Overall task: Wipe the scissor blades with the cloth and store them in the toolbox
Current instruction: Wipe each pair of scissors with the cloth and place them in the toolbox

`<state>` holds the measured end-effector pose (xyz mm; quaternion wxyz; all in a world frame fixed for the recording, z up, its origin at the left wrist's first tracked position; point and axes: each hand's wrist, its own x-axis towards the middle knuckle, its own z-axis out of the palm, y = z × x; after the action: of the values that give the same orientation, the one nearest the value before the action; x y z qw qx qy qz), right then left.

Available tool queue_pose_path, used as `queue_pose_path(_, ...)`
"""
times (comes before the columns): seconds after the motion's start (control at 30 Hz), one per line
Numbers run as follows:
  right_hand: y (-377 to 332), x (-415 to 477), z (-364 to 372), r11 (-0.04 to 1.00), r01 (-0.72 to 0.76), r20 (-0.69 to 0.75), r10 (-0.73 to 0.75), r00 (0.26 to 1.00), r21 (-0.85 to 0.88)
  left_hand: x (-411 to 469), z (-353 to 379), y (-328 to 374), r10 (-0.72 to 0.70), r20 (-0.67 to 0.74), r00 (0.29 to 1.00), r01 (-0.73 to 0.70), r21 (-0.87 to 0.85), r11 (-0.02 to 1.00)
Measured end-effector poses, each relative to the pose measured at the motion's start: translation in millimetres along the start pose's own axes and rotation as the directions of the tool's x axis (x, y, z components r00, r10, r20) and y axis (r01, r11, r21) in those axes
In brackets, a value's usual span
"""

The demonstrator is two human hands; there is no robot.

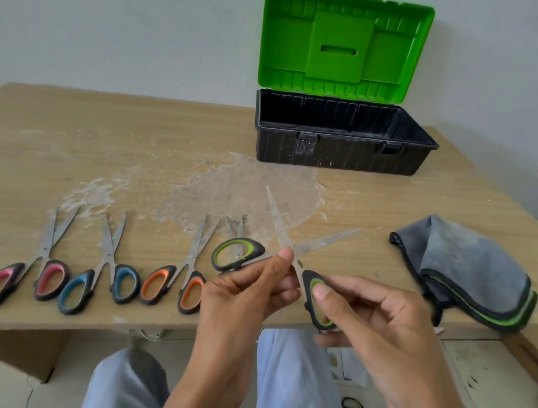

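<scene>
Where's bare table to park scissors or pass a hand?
Free: table back left, between scissor row and toolbox; also the strip between toolbox and cloth. Crowded: front edge, the row running up to left hand and right hand on the green scissors.

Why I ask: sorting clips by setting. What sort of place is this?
Probably a workroom or home workbench: a worn, stained wooden desk, an open toolbox, scissors laid in a row.
</scene>
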<state>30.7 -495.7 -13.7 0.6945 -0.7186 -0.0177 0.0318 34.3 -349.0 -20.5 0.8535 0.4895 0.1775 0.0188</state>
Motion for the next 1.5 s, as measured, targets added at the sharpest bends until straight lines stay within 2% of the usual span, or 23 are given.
queue_pose_path(0.1, -6, 1, -12, 0.997, 0.024, 0.035, -0.021, 0.999, -0.076, 6, 12, -1, -0.030, 0.022, 0.999, 0.030, -0.022, 0.999)
queue_pose_path(0.2, -11, 9, -40, 0.929, 0.129, 0.020, -0.130, 0.991, -0.346, 15, 21, -1, -0.040, 0.012, 0.999, 0.040, -0.016, 0.999)
queue_pose_path(0.27, -8, 20, -73, 0.807, 0.186, -0.040, -0.251, 0.967, -0.560, 22, 23, -1, -0.045, -0.006, 0.999, 0.045, -0.003, 0.999)
queue_pose_path(0.3, -4, 27, -93, 0.705, 0.193, -0.056, -0.314, 0.948, -0.683, 25, 24, 0, -0.044, -0.013, 0.999, 0.044, 0.004, 0.999)
queue_pose_path(0.37, 5, 43, -134, 0.427, 0.148, -0.021, -0.367, 0.930, -0.892, 29, 25, 1, -0.039, -0.022, 0.999, 0.039, 0.021, 0.999)
queue_pose_path(0.4, 7, 51, -152, 0.337, 0.112, -0.009, -0.338, 0.941, -0.935, 30, 25, 2, -0.038, -0.026, 0.999, 0.038, 0.032, 0.999)
queue_pose_path(0.43, 9, 56, -166, 0.293, 0.074, -0.015, -0.291, 0.957, -0.953, 30, 25, 2, -0.038, -0.029, 0.999, 0.039, 0.042, 0.998)
queue_pose_path(0.57, 14, 73, -196, 0.199, -0.015, -0.034, -0.091, 0.995, -0.980, 30, 27, 4, -0.043, -0.030, 0.999, 0.045, 0.070, 0.997)
queue_pose_path(0.63, 18, 81, -202, 0.188, -0.022, -0.029, -0.037, 0.999, -0.982, 29, 27, 4, -0.039, -0.033, 0.999, 0.041, 0.071, 0.997)
queue_pose_path(0.7, 18, 89, -207, 0.181, 0.017, 0.006, -0.063, 0.998, -0.983, 29, 27, 5, -0.030, -0.032, 0.999, 0.033, 0.071, 0.997)
queue_pose_path(0.87, 11, 102, -213, 0.470, 0.074, 0.037, -0.087, 0.996, -0.879, 29, 29, 9, -0.023, 0.003, 1.000, 0.022, 0.104, 0.994)
queue_pose_path(0.93, 10, 104, -206, 0.513, 0.105, 0.080, -0.070, 0.994, -0.852, 28, 29, 11, -0.021, 0.021, 1.000, 0.018, 0.111, 0.994)
queue_pose_path(1.03, 13, 104, -198, 0.514, 0.152, 0.144, -0.054, 0.988, -0.844, 25, 31, 15, -0.021, 0.048, 0.999, 0.015, 0.123, 0.992)
queue_pose_path(1.17, 16, 106, -196, 0.449, 0.170, 0.173, -0.035, 0.984, -0.877, 23, 31, 17, -0.022, 0.051, 0.998, 0.016, 0.122, 0.992)
queue_pose_path(1.27, 17, 107, -194, 0.397, 0.182, 0.129, -0.157, 0.979, -0.900, 21, 31, 20, -0.017, 0.056, 0.998, 0.010, 0.128, 0.992)
queue_pose_path(1.37, 7, 107, -184, 0.471, 0.106, 0.027, -0.173, 0.985, -0.876, 22, 30, 22, -0.011, 0.051, 0.999, 0.003, 0.137, 0.991)
queue_pose_path(1.5, 8, 105, -172, 0.558, 0.105, 0.090, -0.056, 0.994, -0.823, 22, 28, 23, -0.006, 0.048, 0.999, -0.001, 0.150, 0.989)
